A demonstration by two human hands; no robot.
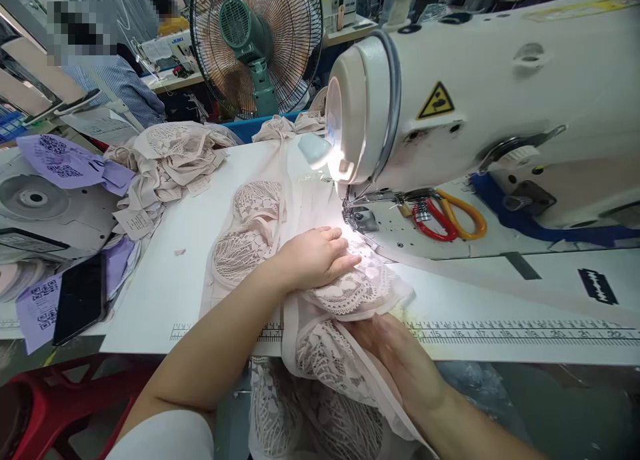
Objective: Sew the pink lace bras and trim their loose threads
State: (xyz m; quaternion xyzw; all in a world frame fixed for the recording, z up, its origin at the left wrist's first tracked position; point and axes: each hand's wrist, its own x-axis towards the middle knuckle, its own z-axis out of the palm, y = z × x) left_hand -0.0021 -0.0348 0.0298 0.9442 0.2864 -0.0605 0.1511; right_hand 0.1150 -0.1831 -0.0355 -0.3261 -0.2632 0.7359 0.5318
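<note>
A pale pink lace bra piece (350, 290) lies in front of the sewing machine's lit needle and presser foot (350, 210). My left hand (315, 257) rests flat on top of it, fingers stretched towards the presser foot. At the table's front edge my right hand (400, 360) grips the lower part of the lace, with its fingertips hidden beneath the fabric. More joined lace cups hang over the edge below my hands. Left of my left hand, other lace cups (245, 247) lie on the table.
A lace pile (175, 153) and a phone (80, 300) are at the left. Red-and-orange-handled scissors (450, 217) lie beneath the machine arm, a razor blade (597, 286) farther right. A fan (260, 47) stands behind. A person in a striped shirt (120, 87) sits at the back left.
</note>
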